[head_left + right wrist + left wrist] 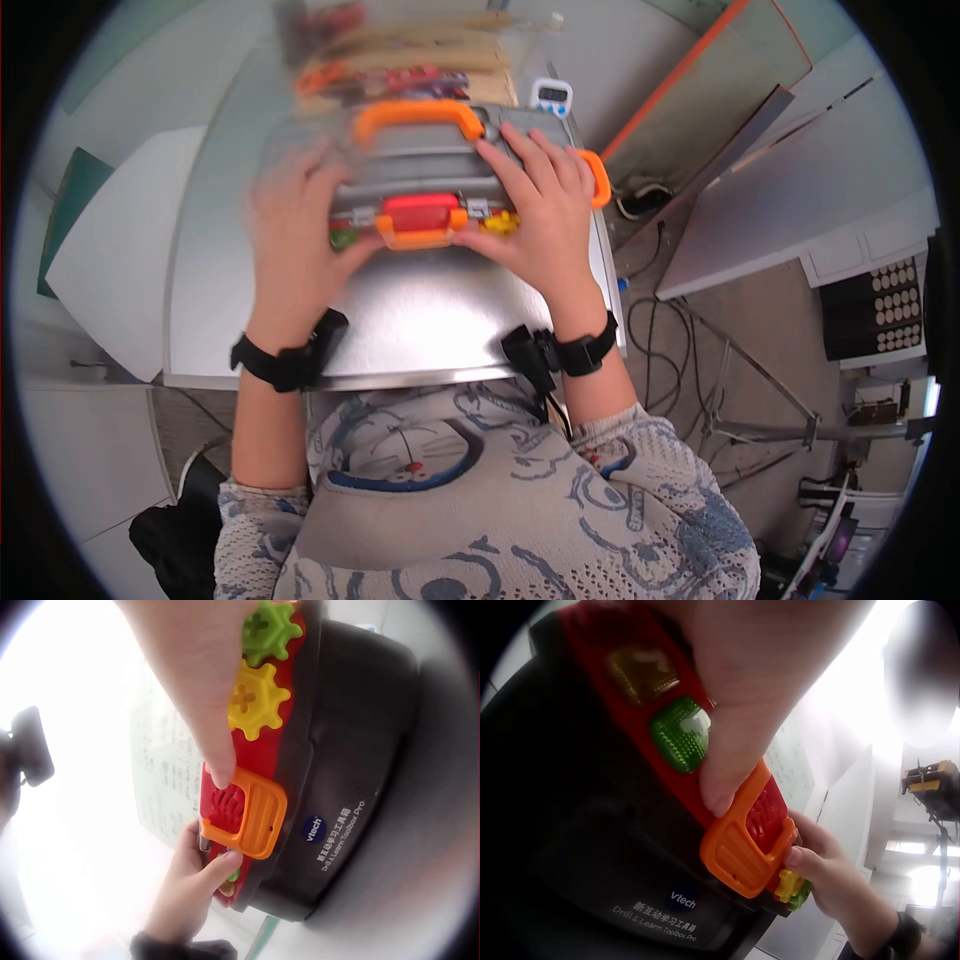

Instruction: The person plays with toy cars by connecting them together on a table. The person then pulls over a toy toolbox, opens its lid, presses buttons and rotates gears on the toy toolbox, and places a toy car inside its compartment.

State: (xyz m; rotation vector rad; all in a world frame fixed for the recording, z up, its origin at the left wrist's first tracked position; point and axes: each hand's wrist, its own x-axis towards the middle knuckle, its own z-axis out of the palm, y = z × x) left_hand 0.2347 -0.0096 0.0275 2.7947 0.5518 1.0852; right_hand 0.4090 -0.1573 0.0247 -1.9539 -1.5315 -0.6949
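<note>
A toy toolbox point(415, 168) with a grey lid stands on the metal table between my hands. Its orange carry handle point(425, 115) lies across the top. My left hand point(290, 225) grips the left side, fingers over the lid and thumb at the front edge beside the orange latch point(739, 859). Near that thumb are a green button point(681, 735) and an amber one point(641, 675). On the right side my right hand point(550, 215) holds the lid the same way, its thumb touching the latch. A yellow gear point(259, 701) and a green gear point(274, 634) sit beside that thumb.
Behind the toolbox, blurred wooden and red items point(400, 75) lie at the table's far end. A small white timer point(552, 97) stands at back right, near an orange loop point(597, 178) by the box. The metal table point(420, 320) ends near my body.
</note>
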